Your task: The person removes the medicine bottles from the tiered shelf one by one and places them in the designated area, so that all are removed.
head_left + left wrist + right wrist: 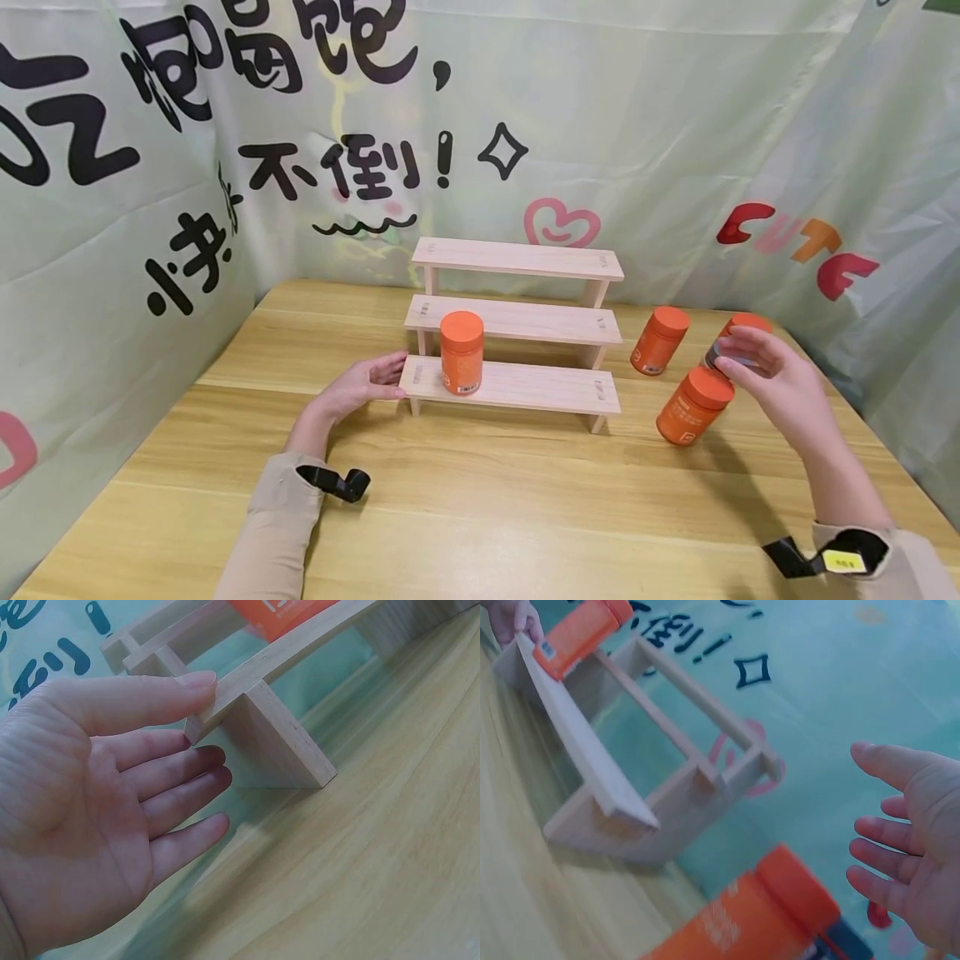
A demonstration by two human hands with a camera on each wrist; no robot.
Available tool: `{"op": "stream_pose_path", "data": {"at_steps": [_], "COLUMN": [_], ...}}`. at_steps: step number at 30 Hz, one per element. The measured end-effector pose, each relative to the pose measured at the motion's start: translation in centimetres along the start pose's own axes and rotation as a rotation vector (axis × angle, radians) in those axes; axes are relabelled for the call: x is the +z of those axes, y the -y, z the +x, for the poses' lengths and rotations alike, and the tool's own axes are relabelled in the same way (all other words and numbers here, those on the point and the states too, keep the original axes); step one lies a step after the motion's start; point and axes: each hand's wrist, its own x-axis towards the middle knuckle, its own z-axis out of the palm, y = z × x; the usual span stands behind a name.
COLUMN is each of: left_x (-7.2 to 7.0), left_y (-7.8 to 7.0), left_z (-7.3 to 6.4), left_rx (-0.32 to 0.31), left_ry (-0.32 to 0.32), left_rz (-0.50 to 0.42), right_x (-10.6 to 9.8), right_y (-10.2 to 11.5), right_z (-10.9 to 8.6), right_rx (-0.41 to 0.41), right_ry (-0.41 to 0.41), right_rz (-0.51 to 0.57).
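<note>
A pale wooden three-step display rack (517, 321) stands on the table. My left hand (366, 385) holds the left end of its lowest step; in the left wrist view the thumb (196, 681) lies against the plank, with the other fingers on its far side. On that step stands an orange bottle (462, 354) with an orange lid, upright. My right hand (780, 387) hovers at the right with spread, loosely bent fingers and nothing held. It partly hides an orange bottle (750, 321) behind it. A nearer orange bottle (693, 408) stands beside its fingertips.
Another orange bottle (660, 342) stands between the rack and the right-hand bottles. Under everything is a wood-grain table (480, 508). A pale printed cloth (675, 125) with lettering hangs behind and along the sides.
</note>
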Motion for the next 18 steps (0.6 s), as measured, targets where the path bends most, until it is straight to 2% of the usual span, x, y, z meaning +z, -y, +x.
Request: {"op": "stream_pose_path", "data": {"at_steps": [9, 12, 18], "left_x": [0.0, 0.1, 0.0], "left_y": [-0.1, -0.2, -0.1], "left_z": [-0.1, -0.1, -0.1], "left_rx": [-0.007, -0.009, -0.007], "left_ry": [-0.004, -0.004, -0.005], "left_rz": [0.001, -0.003, -0.01], "right_x": [3.2, 4.4, 6.9], "right_y": [3.8, 4.7, 6.4], "right_z": [2.3, 2.9, 4.2], "right_rx": [-0.016, -0.045, -0.068], "right_ry": [0.099, 0.146, 0.229], "right_rz": [-0.011, -0.011, 0.077]}}
